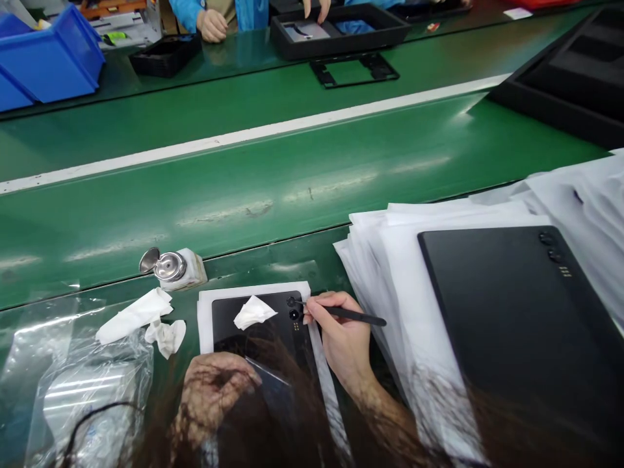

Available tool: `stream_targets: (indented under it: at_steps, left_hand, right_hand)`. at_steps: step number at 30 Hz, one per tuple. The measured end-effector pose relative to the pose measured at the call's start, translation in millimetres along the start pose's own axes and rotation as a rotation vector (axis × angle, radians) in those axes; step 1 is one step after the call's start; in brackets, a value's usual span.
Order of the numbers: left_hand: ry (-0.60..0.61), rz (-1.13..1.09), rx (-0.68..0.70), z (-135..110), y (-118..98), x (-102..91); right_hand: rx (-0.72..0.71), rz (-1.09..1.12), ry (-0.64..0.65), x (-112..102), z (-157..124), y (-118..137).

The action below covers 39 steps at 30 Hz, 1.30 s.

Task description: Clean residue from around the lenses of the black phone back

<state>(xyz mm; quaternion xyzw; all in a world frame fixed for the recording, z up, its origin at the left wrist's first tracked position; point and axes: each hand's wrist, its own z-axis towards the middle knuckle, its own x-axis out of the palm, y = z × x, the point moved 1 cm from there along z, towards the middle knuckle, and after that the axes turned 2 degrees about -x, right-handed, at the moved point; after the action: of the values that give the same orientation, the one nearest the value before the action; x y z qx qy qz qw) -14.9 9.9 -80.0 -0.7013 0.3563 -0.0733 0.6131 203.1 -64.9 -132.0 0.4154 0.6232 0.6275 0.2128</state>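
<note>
My right hand [344, 331] grips black tweezers [358, 316], their tip at the camera lenses [292, 308] of a dark tablet [287, 338]. The tablet lies back side up on a white sheet [205, 322], and a folded white wipe [254, 312] rests on its upper part. Over the tablet's left edge, my left hand [212, 390] has its fingers curled in. A thin, shiny clear strip [268, 372] shows by those fingertips; whether they hold it is unclear. Strands of hair blur the lower part of the view.
To the right, another tablet [507, 312] lies on stacked white sheets [375, 260]. A metal-topped dispenser bottle [182, 268], crumpled wipes [134, 315] and a clear plastic bag [92, 390] are on the left. Across the green belt [234, 208], co-workers' hands show near black trays [341, 42].
</note>
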Motion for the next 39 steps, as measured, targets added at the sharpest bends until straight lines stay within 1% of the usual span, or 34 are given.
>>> stream_targets:
  at_steps: [2,4,8,10,17,20,22,23,24,27,28,29,30,33,36,39]
  left_hand:
    - [-0.043,0.003,0.013,-1,3,0.7]
    - [-0.08,0.011,0.025,0,0,0.4]
    - [-0.003,0.022,-0.013,4,-13,-1.6]
    - [0.02,0.027,-0.028,5,-15,-2.8]
    - [0.005,0.023,-0.048,4,-8,-2.5]
    - [0.012,0.003,-0.027,6,-15,-2.9]
    - [0.02,-0.021,-0.001,7,-23,-4.1]
    - [0.026,-0.034,0.004,7,-26,-4.8]
    - [0.033,-0.042,0.001,7,-28,-5.3]
    - [0.04,-0.034,-0.015,5,-23,-6.0]
    - [0.031,-0.029,-0.013,4,-19,-5.9]
    - [0.025,-0.023,-0.016,2,-14,-5.7]
    - [0.025,-0.017,-0.023,1,-9,-5.4]
    - [0.045,-0.008,-0.04,1,-1,-5.5]
    - [0.08,0.01,-0.001,3,-4,-7.4]
    - [0.066,0.095,0.036,5,-7,-9.3]
  right_hand:
    - [-0.003,0.003,0.001,1,1,1]
    - [-0.008,0.003,0.006,1,1,1]
    - [-0.015,-0.022,0.003,0,1,1]
    - [-0.017,-0.031,-0.003,-1,1,0]
    - [-0.005,-0.045,0.013,0,1,-1]
    - [0.002,0.028,-0.026,-5,3,3]
    - [0.001,0.094,-0.035,-12,2,12]
    - [0.015,0.114,0.004,-16,1,18]
    - [0.051,0.12,0.085,-21,-1,24]
    - [0.264,0.09,0.461,-30,-10,45]
    - [0.334,0.07,0.56,-32,-14,50]
    - [0.386,0.052,0.622,-33,-16,54]
    - [0.416,0.039,0.649,-34,-19,57]
    - [0.447,0.031,0.658,-33,-22,60]
    - [0.495,0.065,0.644,-32,-23,56]
    - [0.555,0.111,0.616,-32,-25,52]
